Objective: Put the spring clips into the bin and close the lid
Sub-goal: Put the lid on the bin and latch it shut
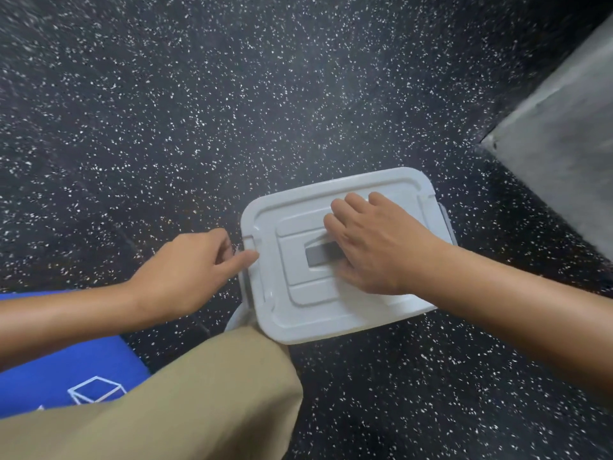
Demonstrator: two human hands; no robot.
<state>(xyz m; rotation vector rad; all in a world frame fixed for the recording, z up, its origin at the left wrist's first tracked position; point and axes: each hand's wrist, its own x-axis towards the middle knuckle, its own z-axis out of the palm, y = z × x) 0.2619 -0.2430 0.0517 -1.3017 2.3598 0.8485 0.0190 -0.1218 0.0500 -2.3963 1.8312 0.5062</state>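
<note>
A pale grey plastic bin stands on the speckled black floor with its lid (pixel 292 303) lying on top. The lid has a recessed grey handle (pixel 320 255) in the middle. My right hand (pixel 381 247) rests flat on the lid, fingers spread, partly over the handle. My left hand (pixel 195 270) is at the bin's left end, its thumb touching the lid's edge by the side latch, the other fingers curled. No spring clips are visible; the inside of the bin is hidden by the lid.
My knee in tan trousers (pixel 185 393) is just in front of the bin. A blue mat or cushion (pixel 59 370) with a white cube drawing lies at the lower left. A grey concrete block or wall base (pixel 564 144) rises at the right.
</note>
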